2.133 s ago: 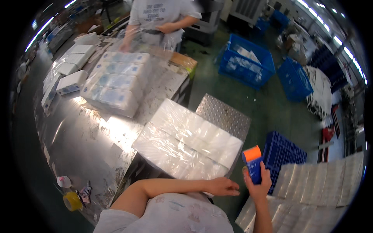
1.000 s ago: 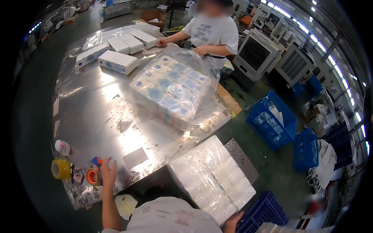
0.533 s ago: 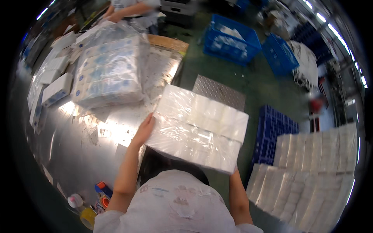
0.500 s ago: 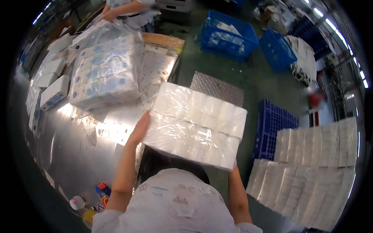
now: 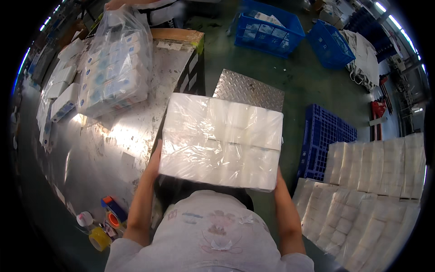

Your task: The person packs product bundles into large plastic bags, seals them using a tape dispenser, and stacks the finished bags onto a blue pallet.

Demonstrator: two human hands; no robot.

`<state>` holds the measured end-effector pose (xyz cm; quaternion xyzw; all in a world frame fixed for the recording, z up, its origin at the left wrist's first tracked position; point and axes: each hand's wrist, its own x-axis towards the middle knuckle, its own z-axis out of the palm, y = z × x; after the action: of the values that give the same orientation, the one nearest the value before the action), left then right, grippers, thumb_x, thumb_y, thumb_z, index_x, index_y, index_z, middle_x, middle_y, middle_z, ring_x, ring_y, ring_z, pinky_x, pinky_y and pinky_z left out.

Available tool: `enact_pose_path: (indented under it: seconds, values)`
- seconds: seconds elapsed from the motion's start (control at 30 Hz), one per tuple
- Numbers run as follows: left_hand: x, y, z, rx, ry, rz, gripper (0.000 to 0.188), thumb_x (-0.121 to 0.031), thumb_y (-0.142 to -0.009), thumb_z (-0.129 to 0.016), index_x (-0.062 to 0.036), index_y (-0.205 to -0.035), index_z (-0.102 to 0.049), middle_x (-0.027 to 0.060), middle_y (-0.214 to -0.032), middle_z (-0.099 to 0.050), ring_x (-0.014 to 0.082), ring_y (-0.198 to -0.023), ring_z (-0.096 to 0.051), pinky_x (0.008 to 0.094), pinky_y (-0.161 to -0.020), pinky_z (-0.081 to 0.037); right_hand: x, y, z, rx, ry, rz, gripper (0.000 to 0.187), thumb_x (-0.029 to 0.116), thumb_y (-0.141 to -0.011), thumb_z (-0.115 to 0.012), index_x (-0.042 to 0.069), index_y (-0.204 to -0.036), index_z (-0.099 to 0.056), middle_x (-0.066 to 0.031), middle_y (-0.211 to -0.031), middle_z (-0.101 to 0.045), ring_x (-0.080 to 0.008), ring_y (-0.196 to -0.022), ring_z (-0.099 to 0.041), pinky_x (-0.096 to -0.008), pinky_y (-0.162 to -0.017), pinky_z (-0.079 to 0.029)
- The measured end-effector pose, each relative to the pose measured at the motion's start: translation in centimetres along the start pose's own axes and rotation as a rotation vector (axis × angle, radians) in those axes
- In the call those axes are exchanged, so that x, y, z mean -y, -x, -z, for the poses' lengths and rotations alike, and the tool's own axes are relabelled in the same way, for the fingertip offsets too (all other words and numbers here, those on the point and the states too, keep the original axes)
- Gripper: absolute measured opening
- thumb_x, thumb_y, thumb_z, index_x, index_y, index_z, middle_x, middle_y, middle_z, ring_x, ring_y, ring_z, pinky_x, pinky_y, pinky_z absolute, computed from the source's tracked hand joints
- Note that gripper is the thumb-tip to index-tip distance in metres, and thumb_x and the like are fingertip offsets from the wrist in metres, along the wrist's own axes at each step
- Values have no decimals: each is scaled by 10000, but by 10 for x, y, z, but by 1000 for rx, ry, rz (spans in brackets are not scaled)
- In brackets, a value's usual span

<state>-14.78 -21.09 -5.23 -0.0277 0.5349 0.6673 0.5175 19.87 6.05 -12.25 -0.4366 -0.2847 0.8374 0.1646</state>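
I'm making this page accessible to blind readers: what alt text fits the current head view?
A person's left hand and right hand are at either side of a clear-wrapped white bundle, seen from above. A metal table bearing bagged packs is at left; a blue pallet and wrapped white stacks are at right.

Blue-and-orange tape dispenser (image 5: 116,210): in right-hand grip (image 5: 279,180) at first, then under left-hand grip (image 5: 155,158); now released, lying near the near-left corner of bench (image 5: 90,170). Left-hand grip now on left side of film-wrapped white bundle (image 5: 221,141), right-hand grip on its right side. Far end of bench: co-worker's hand (image 5: 116,4) now at the drawn-up top of the clear bag (image 5: 113,68), which lay lower at first.
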Motion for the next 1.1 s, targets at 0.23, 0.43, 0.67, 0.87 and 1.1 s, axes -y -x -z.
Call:
enact_pose_path:
  seconds: [0.23,0.43,0.67,0.87,1.1]
  values:
    - [110,72,-1,-28,544,-203,519,-405,-979,-352,-30,-1333,-415,128,-1265,-523,242,-1133,-516,337,-969,-413,157,-85,-74,60,981,705,443,343,-916,-514,-9,-1179,-566,-134,-1167,-585,-208,-1008,-577,-313,-883,-448]
    - [239,33,-8,-188,916,-177,508,-396,-975,-362,-32,-1323,-423,125,-1258,-528,247,-1127,-519,346,-965,-417,159,-95,-112,255,948,286,292,255,-851,-642,-32,-852,-695,-49,-721,-653,-95,-664,-569,-246,-613,-459]
    - [307,-46,-20,-179,997,38,494,-386,-970,-375,-34,-1311,-433,122,-1249,-534,253,-1121,-522,357,-960,-422,141,-85,-80,278,667,255,408,316,-957,-431,-10,-903,-671,-68,-817,-654,-129,-751,-598,-271,-715,-480]
    - [297,-64,-39,-156,852,93,483,-378,-965,-386,-35,-1301,-442,119,-1242,-539,258,-1115,-525,366,-955,-427,111,-65,-36,227,446,365,454,356,-978,-338,0,-970,-621,-69,-845,-640,-125,-780,-584,-278,-738,-471]
    - [280,-76,-102,-123,657,91,470,-368,-960,-399,-37,-1290,-451,116,-1234,-545,264,-1109,-529,377,-950,-432,136,-57,40,171,-83,232,371,385,-954,-425,73,-841,-591,14,-771,-561,-75,-714,-497,-242,-670,-412]
